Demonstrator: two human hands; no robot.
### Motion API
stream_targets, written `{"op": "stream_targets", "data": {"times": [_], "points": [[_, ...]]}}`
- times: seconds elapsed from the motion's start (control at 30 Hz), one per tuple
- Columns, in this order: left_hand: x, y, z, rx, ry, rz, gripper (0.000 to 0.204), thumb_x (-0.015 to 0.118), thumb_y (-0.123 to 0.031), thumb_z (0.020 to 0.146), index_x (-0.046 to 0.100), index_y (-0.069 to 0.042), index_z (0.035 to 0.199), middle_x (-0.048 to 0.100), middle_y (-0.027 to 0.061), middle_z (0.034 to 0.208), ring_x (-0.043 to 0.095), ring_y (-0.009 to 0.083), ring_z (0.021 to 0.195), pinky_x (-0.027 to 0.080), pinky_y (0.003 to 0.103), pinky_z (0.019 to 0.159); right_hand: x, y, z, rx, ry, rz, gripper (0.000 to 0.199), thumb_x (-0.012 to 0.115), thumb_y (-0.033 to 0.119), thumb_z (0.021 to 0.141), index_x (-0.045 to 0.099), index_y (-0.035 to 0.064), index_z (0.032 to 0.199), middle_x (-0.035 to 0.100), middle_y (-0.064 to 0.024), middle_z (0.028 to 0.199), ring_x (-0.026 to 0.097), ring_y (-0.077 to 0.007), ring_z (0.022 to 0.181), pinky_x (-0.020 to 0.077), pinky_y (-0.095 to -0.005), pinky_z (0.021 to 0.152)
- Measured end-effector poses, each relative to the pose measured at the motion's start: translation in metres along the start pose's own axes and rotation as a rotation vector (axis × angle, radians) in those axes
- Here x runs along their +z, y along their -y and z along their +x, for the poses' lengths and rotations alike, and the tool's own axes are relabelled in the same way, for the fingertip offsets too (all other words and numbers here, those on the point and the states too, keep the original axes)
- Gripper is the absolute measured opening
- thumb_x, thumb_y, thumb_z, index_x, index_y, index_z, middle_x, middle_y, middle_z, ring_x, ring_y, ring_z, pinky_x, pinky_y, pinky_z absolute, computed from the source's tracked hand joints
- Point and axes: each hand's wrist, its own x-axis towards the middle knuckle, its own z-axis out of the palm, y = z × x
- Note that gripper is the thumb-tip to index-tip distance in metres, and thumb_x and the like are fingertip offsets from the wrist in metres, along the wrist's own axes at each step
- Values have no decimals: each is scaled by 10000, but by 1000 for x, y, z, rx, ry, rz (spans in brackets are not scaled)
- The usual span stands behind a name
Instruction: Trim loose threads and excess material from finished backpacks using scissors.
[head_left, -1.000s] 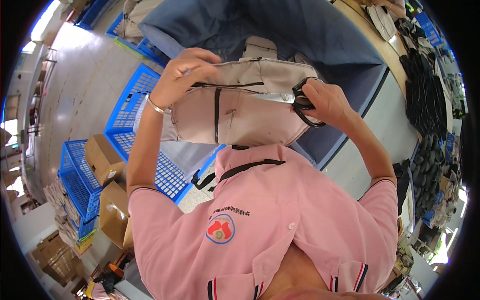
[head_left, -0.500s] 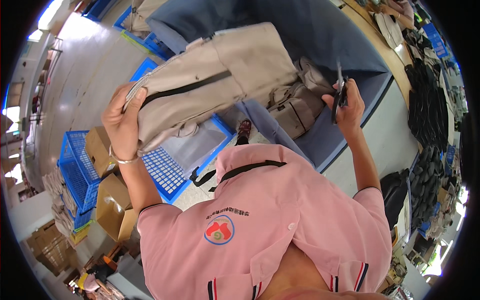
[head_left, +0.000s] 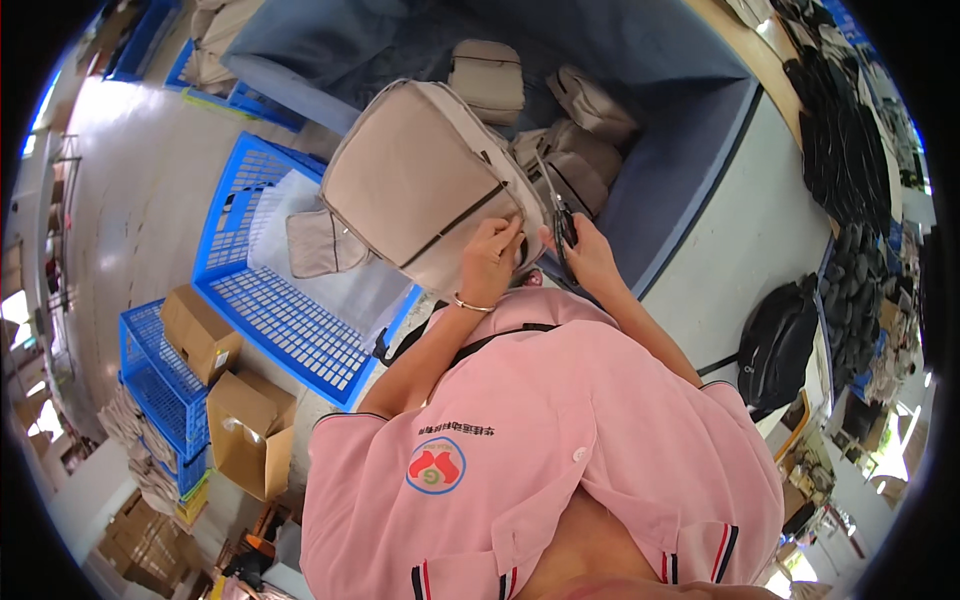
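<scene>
1. Head view: the beige bag is held up above the blue crate, tilted, its dark zip line facing the person.
2. The left hand pinches the bag's lower edge by the zip.
3. The right hand, just right of the bag, is closed around scissors.
4. The bag looks soft, light and floppy; the seamed edge seems the firmest hold.
5. More beige bags lie beyond it on the blue desk.

Bag-making workshop or factory floor. Beyond the left hand, beige backpacks heaped on a blue padded work table. Left of it, blue plastic crates on a pale concrete floor, with cardboard boxes nearer the body. Far right of the right hand, rows of black bags.
</scene>
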Motion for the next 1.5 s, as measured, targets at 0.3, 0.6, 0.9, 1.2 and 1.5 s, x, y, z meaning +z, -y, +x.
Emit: {"op": "stream_targets", "data": {"times": [0.3,0.6,0.9,1.2,1.5], "points": [[40,68,33,64,-7,-73,133,617,-24,894,706,-13,993,670,154,925,654,298,807,512,342,731,58,-17,10,11,-1,-32,477,696,423,851,528,1,997,607,-202,878,630,-405,828,497,-455,714],[14,157,-55,-416,-352,146,146,638,-119,907,727,-42,994,706,143,924,678,277,839,519,360,761,64,-38,26,109,-9,43,412,769,320,841,506,8,899,533,-120,707,519,-252,630,454,-355,624],[91,328,-53,-974,-352,72,468,632,-191,887,541,28,1290,607,248,1225,570,398,1160,455,445,992,86,-61,41,120,-200,-26,322,761,217,874,517,15,929,504,-69,741,458,-162,666,429,-330,626],[123,487,7,-1260,-891,52,839,577,-427,948,258,174,1438,314,388,1479,311,445,1415,234,444,1192,97,-68,37,224,-223,144,245,716,182,915,520,40,954,522,-15,869,479,-120,779,426,-249,745],[67,559,25,-1221,-736,168,429,712,-421,817,650,-47,1019,700,194,962,661,422,917,507,506,802,96,-49,39,262,-153,277,272,700,162,918,517,11,1051,515,-45,991,495,-101,850,430,-217,750]]}}
